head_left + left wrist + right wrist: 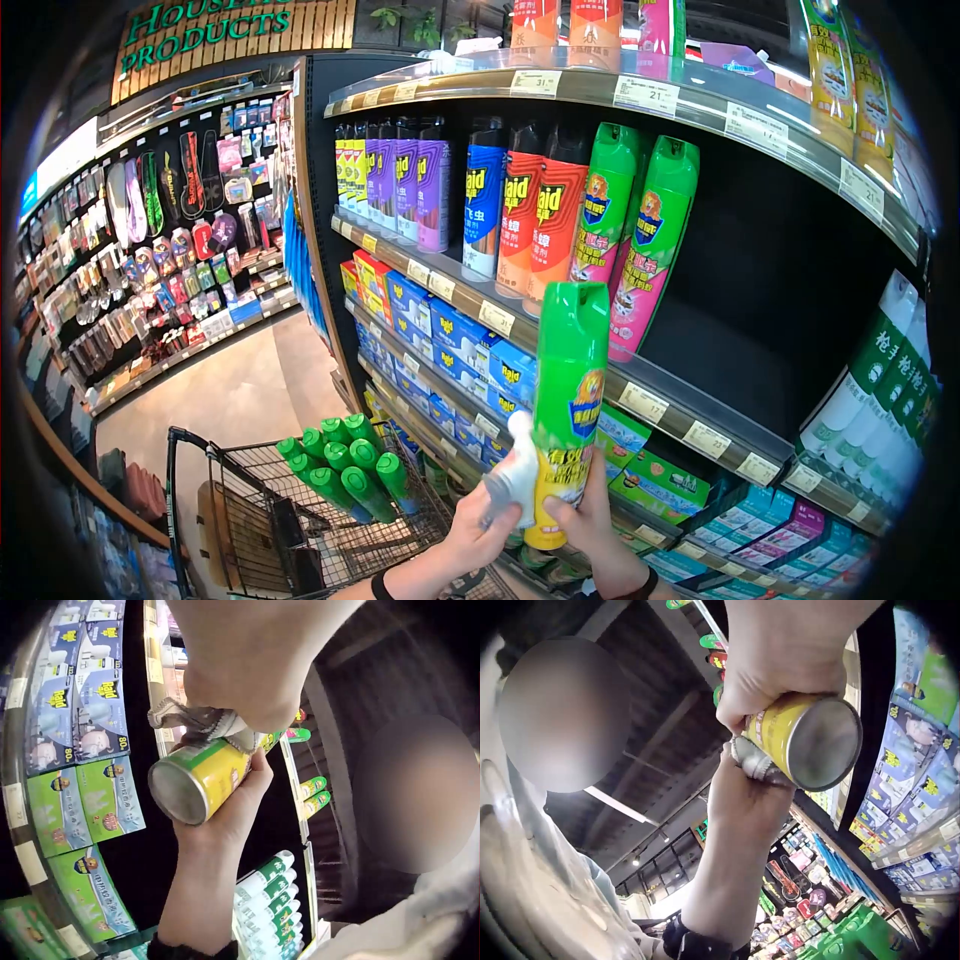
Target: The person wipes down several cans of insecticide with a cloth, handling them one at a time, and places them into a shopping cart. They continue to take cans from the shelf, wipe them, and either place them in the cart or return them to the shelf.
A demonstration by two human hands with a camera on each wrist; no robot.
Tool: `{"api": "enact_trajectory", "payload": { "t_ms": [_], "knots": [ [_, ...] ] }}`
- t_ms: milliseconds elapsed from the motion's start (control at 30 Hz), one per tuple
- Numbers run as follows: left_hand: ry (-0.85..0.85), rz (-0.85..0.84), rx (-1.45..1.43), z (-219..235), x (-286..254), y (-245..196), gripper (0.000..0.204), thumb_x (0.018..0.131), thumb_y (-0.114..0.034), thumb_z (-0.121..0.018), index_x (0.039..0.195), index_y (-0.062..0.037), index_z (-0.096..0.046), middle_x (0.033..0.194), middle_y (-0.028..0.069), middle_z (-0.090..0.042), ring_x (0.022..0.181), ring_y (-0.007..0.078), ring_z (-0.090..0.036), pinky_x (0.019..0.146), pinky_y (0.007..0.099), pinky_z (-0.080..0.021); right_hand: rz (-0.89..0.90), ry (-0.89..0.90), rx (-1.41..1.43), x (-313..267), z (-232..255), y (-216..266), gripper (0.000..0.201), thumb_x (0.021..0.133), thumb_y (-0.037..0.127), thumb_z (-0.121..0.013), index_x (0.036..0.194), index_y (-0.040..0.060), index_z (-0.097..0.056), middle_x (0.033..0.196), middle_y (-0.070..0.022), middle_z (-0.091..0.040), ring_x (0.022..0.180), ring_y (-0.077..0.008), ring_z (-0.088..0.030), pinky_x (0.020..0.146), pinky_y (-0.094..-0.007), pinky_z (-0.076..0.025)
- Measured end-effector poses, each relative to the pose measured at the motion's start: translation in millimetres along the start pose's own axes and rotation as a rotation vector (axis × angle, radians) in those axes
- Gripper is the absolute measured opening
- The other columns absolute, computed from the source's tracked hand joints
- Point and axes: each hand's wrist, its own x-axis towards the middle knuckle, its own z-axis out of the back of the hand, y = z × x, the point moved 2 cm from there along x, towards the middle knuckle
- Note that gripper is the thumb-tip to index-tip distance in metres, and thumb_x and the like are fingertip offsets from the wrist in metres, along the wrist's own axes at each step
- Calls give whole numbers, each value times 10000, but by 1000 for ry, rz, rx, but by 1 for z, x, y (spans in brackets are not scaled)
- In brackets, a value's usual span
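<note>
An insecticide spray can (pixel 572 350) with a green cap and a yellow lower body stands nearly upright before the shelf. My right hand (pixel 588 515) grips it near its base. My left hand (pixel 482 525) pinches a grey-white cloth (pixel 515 475) against the can's left side. In the left wrist view the cloth (pixel 210 724) has a stitched edge and lies over the yellow body, just above the metal base (pixel 178 791). The right wrist view shows the fingers of my right hand (pixel 787 667) wrapped over the can (pixel 780 735), its round bottom facing the camera.
A wire shopping cart (pixel 250 450) at lower left carries several green-capped cans (pixel 345 465). On the shelf ahead stand two green-and-pink cans (pixel 650 245), beside red, blue and purple ones. Shelf edges (pixel 650 400) with price tags run close behind the held can. White-and-green cans (pixel 870 380) stand at right.
</note>
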Motion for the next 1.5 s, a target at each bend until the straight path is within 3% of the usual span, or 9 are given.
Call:
{"api": "enact_trajectory", "payload": {
  "t_ms": [133,267,367,500,667,833,933,1133,1500],
  "knots": [
    [152,-375,598,17,-14,-9,557,779,22,-669,1306,28,-487,1453,239,-346,1331,369,-378,1065,370,-329,15,-81,38,15,-5,-1,706,789,124,-669,1324,-19,-232,1211,-141,-455,1120,-192,-480,960,-362,-400],
    [211,95,346,40,-41,10,434,928,-159,-586,1310,20,-481,1400,184,-442,1254,247,-481,1010,361,-410,10,-52,23,26,-9,-8,718,790,130,-665,1333,7,-212,1199,-132,-464,1101,-194,-495,925,-351,-424],
    [-190,879,-305,55,-51,33,490,972,-380,-487,1319,-34,-474,1320,114,-532,1171,233,-543,947,376,-469,45,-41,67,28,-27,-14,729,778,111,-674,1322,16,-198,1202,-129,-447,1087,-194,-499,911,-353,-437],
    [-172,758,-922,61,-46,7,542,948,-398,-522,1342,-37,-433,1244,123,-585,1121,254,-587,963,404,-462,86,28,47,25,-54,-46,788,761,125,-722,1317,-2,-177,1212,-142,-409,1104,-209,-490,941,-372,-421],
    [-254,824,-690,91,-59,9,523,910,-335,-605,1324,-51,-460,1273,117,-564,1135,261,-573,958,426,-467,77,176,-62,19,-83,-69,865,750,163,-759,1316,-22,-132,1212,-171,-410,1124,-228,-491,942,-376,-424],
    [-405,766,-760,117,-70,11,502,893,-276,-628,1326,-81,-463,1229,109,-586,1109,266,-586,950,472,-467,-8,362,-126,30,-105,-53,392,720,173,-789,1025,5,-607,981,-100,-643,915,-186,-632,824,-349,-492],
    [-435,732,-722,127,-77,8,502,902,-290,-611,1332,-81,-458,1235,115,-584,1105,270,-589,935,479,-477,167,571,-218,40,-106,-47,723,724,71,-766,1322,-17,-370,1343,-175,-446,1135,-209,-537,931,-360,-463],
    [-430,812,-571,144,-96,16,486,925,-410,-560,1260,-61,-515,1129,112,-640,955,241,-655,796,403,-549,-67,547,389,53,-121,-44,883,738,85,-754,1422,21,-200,1377,-205,-404,1189,-264,-513,984,-404,-443],
    [-486,669,-586,150,-103,7,468,987,-405,-429,1262,-31,-482,1181,139,-599,1005,255,-635,836,393,-533,11,582,227,47,-143,-54,559,729,70,-756,1211,23,-478,1168,-122,-556,1054,-197,-557,912,-359,-465]
  ]
}}
